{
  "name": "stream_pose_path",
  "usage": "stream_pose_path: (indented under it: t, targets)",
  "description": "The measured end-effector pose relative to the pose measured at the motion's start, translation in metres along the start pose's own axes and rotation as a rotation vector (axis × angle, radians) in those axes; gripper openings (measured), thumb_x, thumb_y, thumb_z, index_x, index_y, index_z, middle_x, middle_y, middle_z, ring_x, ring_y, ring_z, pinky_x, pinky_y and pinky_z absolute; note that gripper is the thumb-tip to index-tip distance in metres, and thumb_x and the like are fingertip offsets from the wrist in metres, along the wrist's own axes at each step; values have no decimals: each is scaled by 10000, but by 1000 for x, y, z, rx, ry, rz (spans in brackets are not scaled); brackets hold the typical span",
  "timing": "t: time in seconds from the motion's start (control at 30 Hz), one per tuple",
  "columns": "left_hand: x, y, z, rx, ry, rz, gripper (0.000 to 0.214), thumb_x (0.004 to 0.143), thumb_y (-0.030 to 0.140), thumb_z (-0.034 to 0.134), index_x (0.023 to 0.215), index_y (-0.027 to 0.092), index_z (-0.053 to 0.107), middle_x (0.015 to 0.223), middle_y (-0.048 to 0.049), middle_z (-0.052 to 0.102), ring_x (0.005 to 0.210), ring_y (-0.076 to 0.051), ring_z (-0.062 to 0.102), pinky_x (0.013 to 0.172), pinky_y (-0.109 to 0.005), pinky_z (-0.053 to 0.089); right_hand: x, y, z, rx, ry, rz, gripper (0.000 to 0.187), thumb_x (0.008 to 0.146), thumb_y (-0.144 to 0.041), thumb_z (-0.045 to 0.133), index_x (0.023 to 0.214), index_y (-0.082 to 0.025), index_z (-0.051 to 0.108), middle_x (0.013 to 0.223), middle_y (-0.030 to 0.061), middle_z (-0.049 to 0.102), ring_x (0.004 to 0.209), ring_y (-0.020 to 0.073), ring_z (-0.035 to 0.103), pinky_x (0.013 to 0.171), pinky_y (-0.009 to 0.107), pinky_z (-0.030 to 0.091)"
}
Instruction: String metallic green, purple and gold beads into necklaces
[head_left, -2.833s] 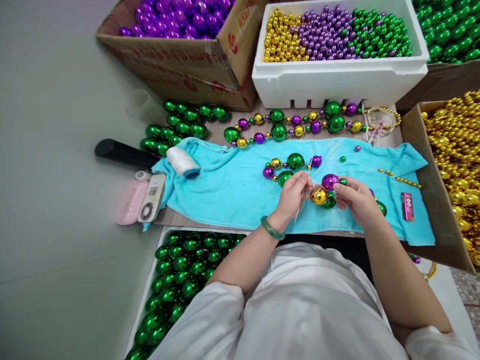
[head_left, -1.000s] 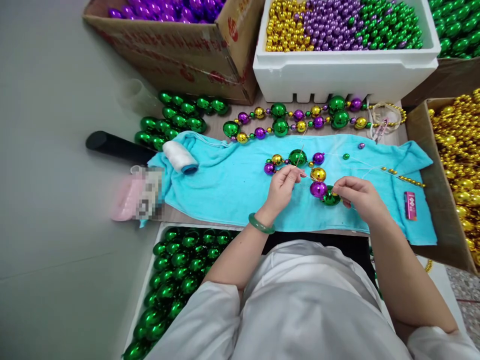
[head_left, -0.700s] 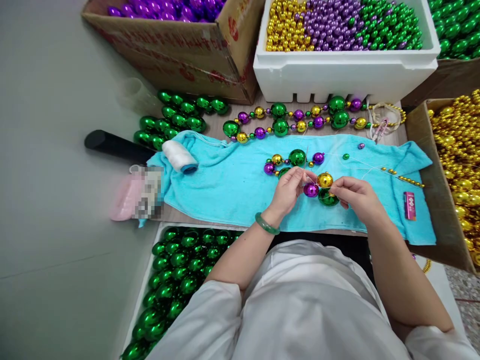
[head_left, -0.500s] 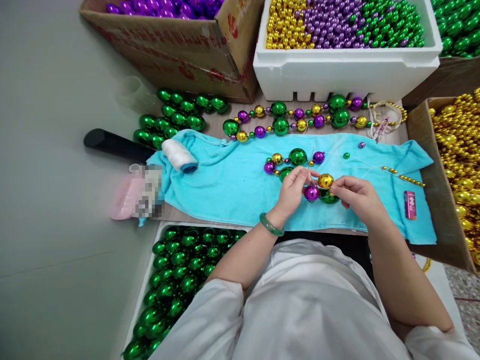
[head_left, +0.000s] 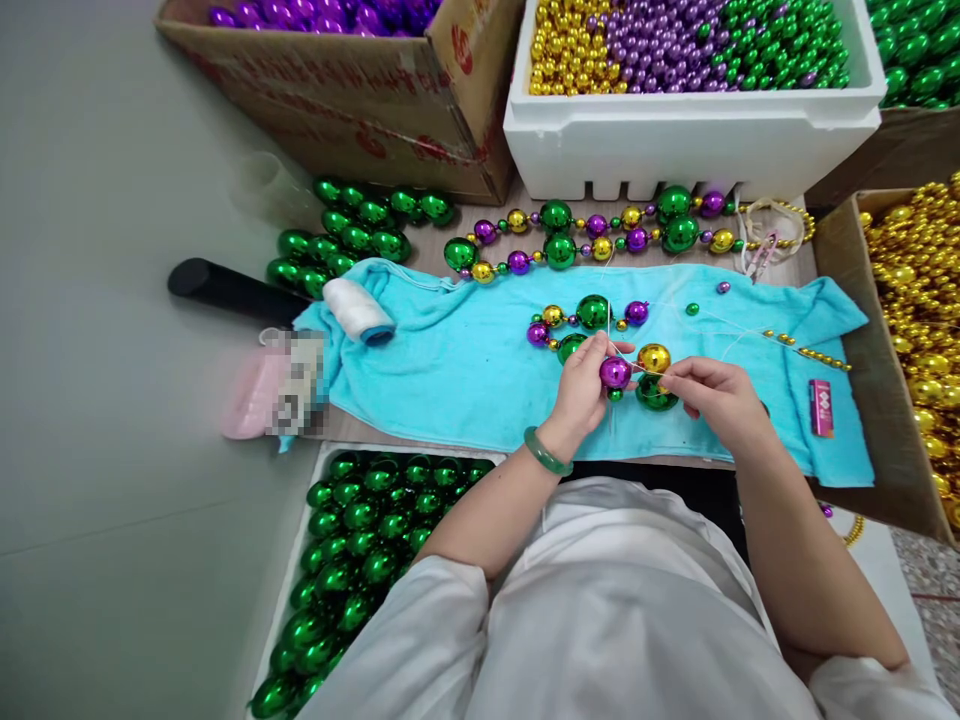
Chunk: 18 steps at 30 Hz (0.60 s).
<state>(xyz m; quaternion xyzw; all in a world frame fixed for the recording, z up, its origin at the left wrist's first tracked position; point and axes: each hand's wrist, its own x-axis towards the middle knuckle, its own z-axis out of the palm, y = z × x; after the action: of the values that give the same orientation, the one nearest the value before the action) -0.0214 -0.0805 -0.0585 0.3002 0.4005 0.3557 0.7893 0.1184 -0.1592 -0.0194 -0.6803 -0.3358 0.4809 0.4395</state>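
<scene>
A partly strung bead necklace (head_left: pixel 592 312) of green, gold and purple beads lies on a turquoise towel (head_left: pixel 450 370). My left hand (head_left: pixel 581 388), with a green bangle at the wrist, is closed on a large purple bead (head_left: pixel 615 373); a small green bead (head_left: pixel 615 395) sits just below it. A thin, straight line, needle or thread, rises above the left fingertips. My right hand (head_left: pixel 712 393) pinches the white thread (head_left: pixel 646 369), drawn across from the purple bead. Beside the right fingertips are a large gold bead (head_left: pixel 654 358) and a large green bead (head_left: pixel 655 392).
A longer bead strand (head_left: pixel 559 250) lies behind the towel. A thread spool (head_left: pixel 358 310) rests at left, a small pink box (head_left: pixel 821 408) at right. Around stand a white foam box (head_left: pixel 690 145) of small beads, cardboard boxes (head_left: pixel 337 110) and a tray of green beads (head_left: pixel 360 550).
The purple bead has shifted slightly left and up with my left hand, away from the gold bead. More thread shows between my hands. My right hand stays nearly in place.
</scene>
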Motion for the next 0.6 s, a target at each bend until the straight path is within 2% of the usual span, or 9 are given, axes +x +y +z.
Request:
stream_pose_path:
  t: [0.13,0.23,0.3,0.37,0.47,0.6]
  targets:
    - [-3,5,1,-56,-33,-27,413,804,559,631,760,172,491,882,-9,633,583,-81,581,440,-192,459,3,9,0,-5,-35,18,292,643,-445,721,669,-162,654,550,-20,519,451,66,376,433,233,276]
    - [-9,15,2,88,-211,55,422,812,563,621,712,166,519,813,-16,637,578,-87,558,496,-219,479,8,15,-2,9,-65,52,341,641,-492,720,714,-164,662,523,-32,494,433,66,364,415,228,269]
    - [-14,23,2,268,-350,156,419,816,546,629,673,159,557,761,-31,645,641,-106,577,626,-246,511,10,17,-4,10,-80,54,361,649,-507,719,741,-162,668,525,-29,497,436,69,369,409,226,269]
    - [-16,30,2,397,-423,237,408,823,529,630,659,158,588,730,-39,647,712,-124,596,732,-263,505,11,15,-6,5,-70,33,356,662,-501,722,751,-160,671,546,-22,515,445,70,378,411,225,275]
    - [-13,32,0,407,-368,283,411,837,530,609,658,161,578,715,-29,646,700,-116,592,722,-254,494,9,8,-10,5,-23,0,319,668,-469,730,736,-165,665,535,-29,498,443,70,382,416,226,283]
    - [-6,24,-5,298,-209,247,407,844,518,602,661,161,534,729,-17,641,610,-84,561,564,-205,475,4,0,-14,-1,12,-26,276,676,-433,733,713,-169,662,518,-32,475,440,73,376,416,229,276]
